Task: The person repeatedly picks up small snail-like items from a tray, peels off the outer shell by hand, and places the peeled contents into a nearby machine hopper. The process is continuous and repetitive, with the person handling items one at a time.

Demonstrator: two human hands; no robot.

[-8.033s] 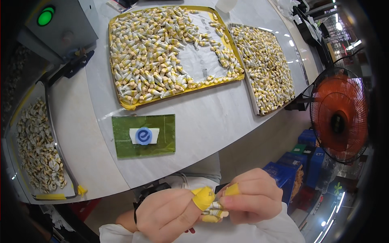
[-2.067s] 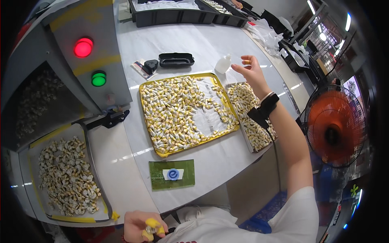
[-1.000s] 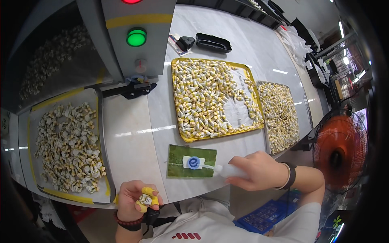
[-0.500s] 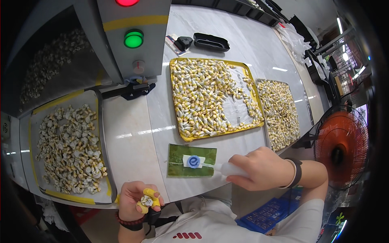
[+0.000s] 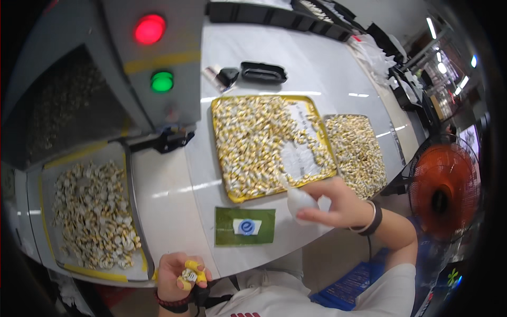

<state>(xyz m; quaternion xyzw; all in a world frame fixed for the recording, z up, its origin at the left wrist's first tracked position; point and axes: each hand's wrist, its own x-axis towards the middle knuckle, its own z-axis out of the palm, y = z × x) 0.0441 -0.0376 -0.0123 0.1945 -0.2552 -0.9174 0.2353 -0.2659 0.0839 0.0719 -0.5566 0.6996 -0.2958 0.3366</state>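
1. Yellow covers (image 5: 194, 264) tip fingers of the left hand (image 5: 172, 272), which pinches a small pale cluster (image 5: 189, 274); its pieces are too blurred to make out.
2. The right hand (image 5: 346, 206) grasps a translucent white bottle (image 5: 301, 203), partly hidden by fingers; whether its nozzle touches the yellow-rimmed tray (image 5: 238, 199), I cannot tell.
3. A green mat (image 5: 227, 236) bearing a blue disc (image 5: 246, 227) lies nearer the person than the tray, on the pale marbled table (image 5: 301, 58).
4. Black crates (image 5: 248, 13) are cut off above; the grey machine's (image 5: 182, 31) interior is dim.
5. An orange fan (image 5: 442, 182) stands beyond the table's right edge.
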